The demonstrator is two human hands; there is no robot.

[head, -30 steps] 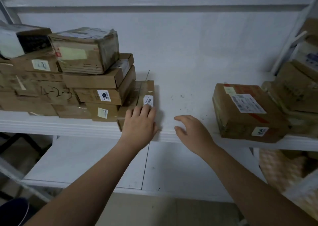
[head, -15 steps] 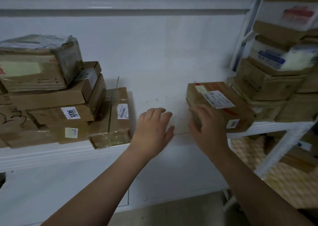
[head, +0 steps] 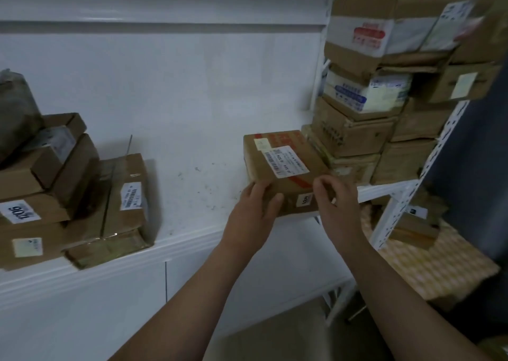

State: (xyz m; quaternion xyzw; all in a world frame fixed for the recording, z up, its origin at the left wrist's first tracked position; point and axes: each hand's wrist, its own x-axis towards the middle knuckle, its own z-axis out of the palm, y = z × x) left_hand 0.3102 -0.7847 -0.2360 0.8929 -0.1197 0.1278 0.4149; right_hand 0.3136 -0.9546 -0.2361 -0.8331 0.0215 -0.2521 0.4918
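1. The fingers (head: 258,188) of the left hand (head: 254,212) are bent over the near left corner of the brown parcel (head: 283,168), and the thumb lies on its front face, so this hand grasps that corner.
2. The right hand (head: 339,206) has its fingers curled in at the parcel's near right corner, with the fingertips on the top edge. It grips there too (how firmly cannot be told, since the back of the hand hides the contact).
3. The brown parcel lies flat on the white shelf (head: 192,146), towards its right end and close to the front rim, turned a little askew to the shelf edge. Both forearms reach up to it from below.
4. On the parcel's top sits a printed label (head: 287,161) with a barcode, crossed near the front by a strip of red tape (head: 301,180). A small sticker (head: 305,199) with handwritten digits sits on the front face between the two hands.
5. Just beside the parcel on the right, a stack of cartons (head: 354,132) rises high, some brown and some white with blue print. It stands behind a perforated rack upright (head: 439,151).
6. Well apart on the left, a pile of boxes (head: 63,173) fills that end of the shelf. One bears a tag reading 1206, and a flat box (head: 129,195) with a barcode label leans at the pile's right side.
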